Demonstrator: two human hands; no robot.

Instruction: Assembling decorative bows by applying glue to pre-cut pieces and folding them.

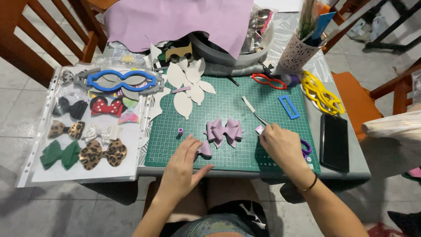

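Desk (342, 175), grey top, seen from above; green cutting mat (263, 103) covers its middle.

Lilac sheet (175, 19) drapes over the far edge and partly over a grey round tub (219, 55); tub contents mostly hidden, some shiny bits show at its right rim.

Clear plastic sleeve (44, 145) lies at the desk's left edge, overhanging the near-left corner. On it: finished bows in green, leopard print, black, red with white dots and silver, plus a blue bow-shaped template (120, 79) at the far end.

White cut-out petal shapes (186, 85) sit at the mat's far-left part.

White perforated cup (296, 55) stands near the far-right corner, holding upright tools and stems; cannot tell each one.

Yellow templates (322, 94) lie along the right edge; black phone (334, 141) lies flat nearer the near-right corner, just off the mat.

Left hand (182, 164) rests on the mat's near edge, fingers spread and lightly curled, fingertips pressing a small folded lilac piece (204, 150); not closed around it.

Right hand (283, 147) is over the mat's near-right part, fingers clamped together on scissors (258, 115), purple handle loop showing behind the knuckles. Blades point to the far left, and a small lilac scrap (259, 129) sits at the fingertips.

Lilac bow (224, 131) lies between the hands, mid-mat, touching neither.

Small purple spool (180, 131) stands just left of the bow.
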